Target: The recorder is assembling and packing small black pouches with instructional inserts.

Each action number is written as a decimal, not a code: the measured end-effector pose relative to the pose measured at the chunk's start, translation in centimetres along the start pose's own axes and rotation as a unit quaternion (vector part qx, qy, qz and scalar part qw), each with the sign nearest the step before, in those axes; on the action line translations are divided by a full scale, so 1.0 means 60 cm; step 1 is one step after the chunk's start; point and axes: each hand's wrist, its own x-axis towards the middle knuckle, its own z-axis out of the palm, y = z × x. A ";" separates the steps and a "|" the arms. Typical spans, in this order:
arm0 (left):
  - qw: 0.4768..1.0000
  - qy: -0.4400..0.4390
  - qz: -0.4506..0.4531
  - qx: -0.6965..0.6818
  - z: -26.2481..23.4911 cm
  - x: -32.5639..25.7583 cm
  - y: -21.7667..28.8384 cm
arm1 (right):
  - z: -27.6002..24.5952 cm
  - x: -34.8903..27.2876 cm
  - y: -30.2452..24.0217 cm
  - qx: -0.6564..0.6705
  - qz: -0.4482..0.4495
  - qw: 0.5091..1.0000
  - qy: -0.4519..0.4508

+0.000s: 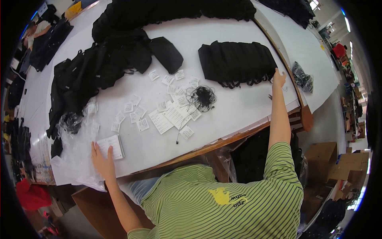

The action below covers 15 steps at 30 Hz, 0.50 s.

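Observation:
My left hand (104, 162) lies at the near left edge of the table, fingers stretched out and apart. It touches the left side of a stack of white printed cards (113, 146). On the far right my right hand (279, 79) reaches to the near right corner of a row of overlapping black fabric pieces (238, 61), fingers apart against its end. Dark loops hang along the near side of that row. Between my hands lie loose white labels (139, 112), larger white sheets (160, 121) and a tangled bunch of black strings (202, 98).
Black fabric goods (91, 71) are heaped along the left, with more piled at the far edge (175, 10). Clear plastic bags (75, 153) lie left of my left hand. A small dark tool (270, 96) lies near my right wrist. Cardboard boxes (321, 159) stand right of the wooden table edge (187, 155).

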 end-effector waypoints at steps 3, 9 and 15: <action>0.996 0.070 -0.037 0.045 -0.024 -0.007 0.054 | -0.019 -0.161 -0.079 0.082 -0.272 0.958 0.029; 0.978 -0.088 -0.173 -0.078 -0.052 0.005 0.054 | -0.120 -0.513 -0.204 0.061 -0.499 0.716 -0.484; 0.910 -0.034 -0.149 -0.385 -0.073 -0.026 0.094 | -0.129 -0.654 -0.191 0.001 -0.582 0.515 -0.629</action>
